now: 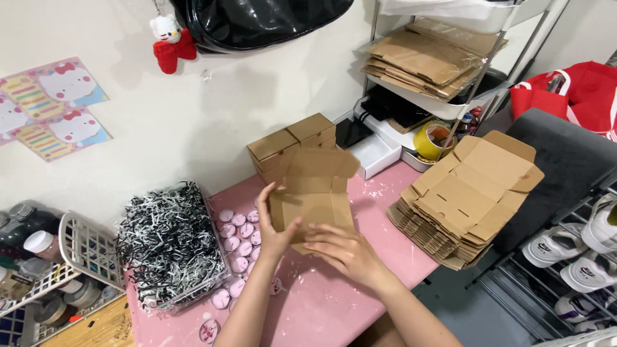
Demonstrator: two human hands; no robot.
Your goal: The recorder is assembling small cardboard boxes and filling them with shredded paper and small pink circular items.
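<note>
We hold a small cardboard box [313,204] over the pink table [321,308], lid flap up toward twelve o'clock. Our left hand [275,231] grips its nine o'clock wall, and our right hand [344,252] presses flat along the front edge, perhaps folding it. Flat blanks [463,199] are stacked at three o'clock.

Both hands [315,241] on cardboard box [313,193]
</note>
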